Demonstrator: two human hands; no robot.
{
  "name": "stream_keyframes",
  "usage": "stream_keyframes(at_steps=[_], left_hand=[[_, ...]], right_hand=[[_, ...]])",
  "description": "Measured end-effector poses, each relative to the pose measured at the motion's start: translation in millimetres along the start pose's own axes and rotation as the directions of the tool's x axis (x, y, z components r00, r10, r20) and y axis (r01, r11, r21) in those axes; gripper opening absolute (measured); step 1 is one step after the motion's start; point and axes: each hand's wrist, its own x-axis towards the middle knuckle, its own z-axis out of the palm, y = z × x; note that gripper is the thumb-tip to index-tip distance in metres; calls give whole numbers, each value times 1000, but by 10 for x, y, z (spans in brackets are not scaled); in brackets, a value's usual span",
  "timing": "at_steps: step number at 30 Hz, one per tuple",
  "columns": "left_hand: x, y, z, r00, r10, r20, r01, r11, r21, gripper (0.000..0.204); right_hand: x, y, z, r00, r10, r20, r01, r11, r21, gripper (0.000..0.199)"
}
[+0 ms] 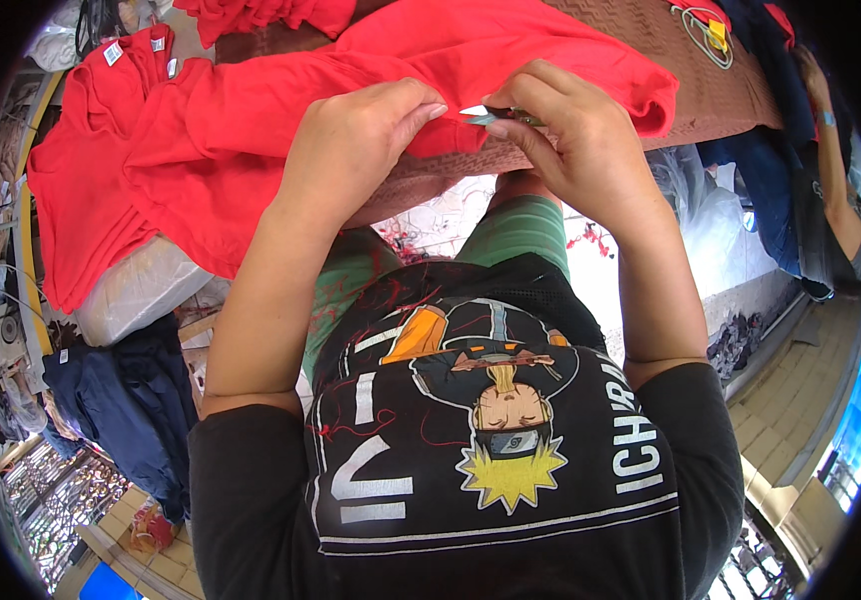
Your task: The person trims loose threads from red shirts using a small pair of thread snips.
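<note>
A red garment (pixel 251 115) lies spread across the surface in front of me, its hem ending at the right. My right hand (pixel 576 135) is closed around a small pair of thread snips (pixel 475 114), whose pointed blades face left toward my other hand. Just across from the blade tips, my left hand (pixel 366 130) is pinched shut at thumb and forefinger, over the garment's near edge. Whatever sits in that pinch, thread or cloth, is too small to make out. Both wrists are above my lap.
Brown textured cloth (pixel 721 95) covers the work surface. A coiled pale cord (pixel 708 40) lies at its far right. Left are a plastic-wrapped bundle (pixel 141 295) and dark blue garments (pixel 121 400). Clear plastic bags (pixel 696 215) and another person's arm (pixel 833 180) are at right.
</note>
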Motion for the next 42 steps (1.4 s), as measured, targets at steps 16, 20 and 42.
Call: stream_keyframes(at_steps=[16,20,42], left_hand=[[60,-114,-60,989,22,-144,-27,999,-33,16],[-16,-93,-32,964,-226,-142,189,954,-233,15],[-89,61,-103,972,-176,-156,104,916,-387,24]], right_hand=[[137,-55,286,994,54,-95,-42,992,121,25],[81,-65,400,978,-12,-206,7,1000,-26,32],[282,-75,280,999,-22,41,15,987,162,15]])
